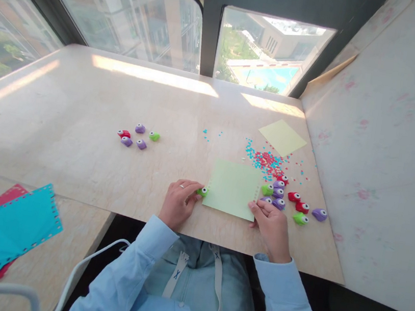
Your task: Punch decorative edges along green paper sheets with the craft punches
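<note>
A light green paper sheet [232,187] lies flat near the table's front edge, with small holes along its left and right sides. My left hand [178,202] has its fingers closed on a small green hole punch [202,191] at the sheet's left edge. My right hand [271,223] rests on the sheet's lower right corner, fingers pressed on the paper. Right beside that hand sits a cluster of punches [290,200] in purple, red and green.
Several more punches [138,136] sit at the table's centre left. Red and blue paper dots [266,161] are scattered beyond the sheet. A yellow sheet [282,137] lies at the far right. Punched blue and red sheets [0,229] lie on a lower surface at the left.
</note>
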`<state>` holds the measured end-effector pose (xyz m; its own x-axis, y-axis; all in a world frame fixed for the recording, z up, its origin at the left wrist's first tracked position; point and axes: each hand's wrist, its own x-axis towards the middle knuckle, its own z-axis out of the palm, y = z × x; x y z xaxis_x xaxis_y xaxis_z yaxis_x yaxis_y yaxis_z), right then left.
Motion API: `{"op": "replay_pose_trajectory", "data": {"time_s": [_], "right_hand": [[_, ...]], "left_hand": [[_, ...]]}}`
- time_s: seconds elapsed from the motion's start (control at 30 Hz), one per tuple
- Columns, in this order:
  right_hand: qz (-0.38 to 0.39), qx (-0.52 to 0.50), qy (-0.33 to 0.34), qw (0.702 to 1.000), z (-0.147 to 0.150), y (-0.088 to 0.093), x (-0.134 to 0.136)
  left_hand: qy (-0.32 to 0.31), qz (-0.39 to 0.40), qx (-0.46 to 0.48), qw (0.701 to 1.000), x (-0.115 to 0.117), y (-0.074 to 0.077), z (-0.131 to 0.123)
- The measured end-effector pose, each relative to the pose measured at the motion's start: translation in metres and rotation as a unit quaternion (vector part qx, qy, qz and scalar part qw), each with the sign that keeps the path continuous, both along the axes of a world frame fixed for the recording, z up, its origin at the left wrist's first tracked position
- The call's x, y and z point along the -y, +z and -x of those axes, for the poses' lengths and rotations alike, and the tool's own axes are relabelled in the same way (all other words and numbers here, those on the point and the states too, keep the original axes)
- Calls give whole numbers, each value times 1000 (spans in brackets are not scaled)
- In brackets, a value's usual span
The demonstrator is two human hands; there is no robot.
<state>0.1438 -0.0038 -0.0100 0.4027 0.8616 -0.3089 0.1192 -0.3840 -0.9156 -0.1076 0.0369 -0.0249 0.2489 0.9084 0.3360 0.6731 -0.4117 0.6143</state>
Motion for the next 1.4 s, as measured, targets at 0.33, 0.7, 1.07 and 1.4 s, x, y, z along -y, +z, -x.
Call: {"op": "replay_pose_trajectory", "data": {"time_s": [0.33, 0.7, 1.07, 1.4], "right_hand": [[-3, -13, 15, 1000, 3, 2, -6], [-12, -17, 43, 999, 3, -3, -10], [7, -49, 21, 999, 5, 2, -10], [20, -44, 4, 999, 4, 2, -9]], "left_hand": [[-19, 9, 3, 1000, 2, 1, 3], [-17, 2, 22, 1000, 1, 0, 3], [-20, 7, 23, 1000, 1, 3, 3], [-15, 10, 44, 999, 2, 3, 6]]}}
